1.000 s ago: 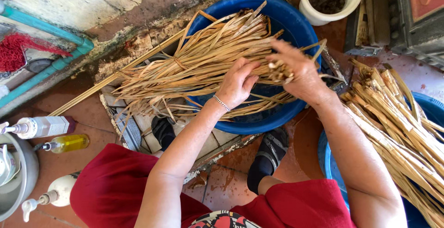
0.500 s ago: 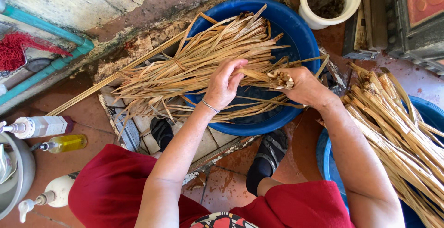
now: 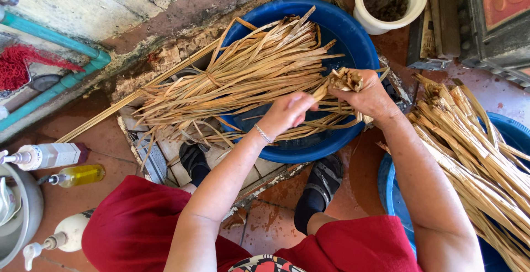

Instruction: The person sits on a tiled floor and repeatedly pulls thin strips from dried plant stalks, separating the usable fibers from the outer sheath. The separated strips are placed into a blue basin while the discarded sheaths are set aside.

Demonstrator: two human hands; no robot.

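1. The right hand (image 3: 371, 96) is closed in a tight grip around the cut ends of a bundle of dried leaves (image 3: 248, 78); the stubby ends poke up just above the fist.
2. The left hand (image 3: 287, 114) sits just left of that grip, fingers curled around a few strips from the same bundle. A thin bracelet (image 3: 263, 134) circles its wrist.
3. From the grip the bundle fans out to the left, lying across a blue tub (image 3: 342, 26) and reaching past its rim over a low crate (image 3: 152, 159) on the floor.
4. The tub lies directly under both hands, its near rim below the left hand.
5. Right of the grip, a second heap of dried leaves (image 3: 475, 145) rests over another blue tub (image 3: 510, 128), near the right forearm.
6. Above and to the right of the grip stands a white pot (image 3: 367, 20) with dark contents, just beside the first tub.
7. Below the grip, two feet in dark sandals (image 3: 323, 186) stand on the wet tiled floor, with red clothing (image 3: 127, 228) over the knees.
8. Far left of the grip, well apart, stand a white spray bottle (image 3: 52, 155), a small bottle of yellow liquid (image 3: 80, 175) and a white pump bottle (image 3: 63, 236), next to a grey metal pot (image 3: 25, 217).
9. A teal pipe (image 3: 55, 87) runs along the wall up on the left.
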